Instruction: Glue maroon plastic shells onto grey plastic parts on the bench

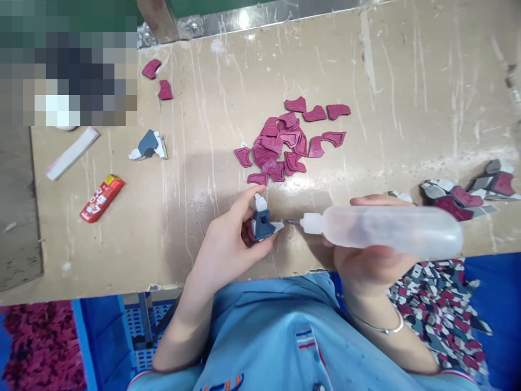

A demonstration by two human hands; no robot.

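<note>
Between the thumb and fingers of my left hand (228, 244) is a small dark blue and white plastic part (262, 224). My right hand (372, 260) is wrapped round a translucent squeeze bottle (391, 228), held on its side. The bottle's thin metal tip (293, 221) points left, close to the white end of the plastic part; whether they touch I cannot tell. Just beyond my left hand lies a loose heap of maroon plastic pieces (272, 144).
A blue and white part (148, 145), a red packet (101, 198) and a white strip (73, 153) lie at left. Assembled parts (456, 198) sit at right. Below the table edge are a blue bin (103, 336) beside maroon pieces and a heap of mixed parts (443, 309).
</note>
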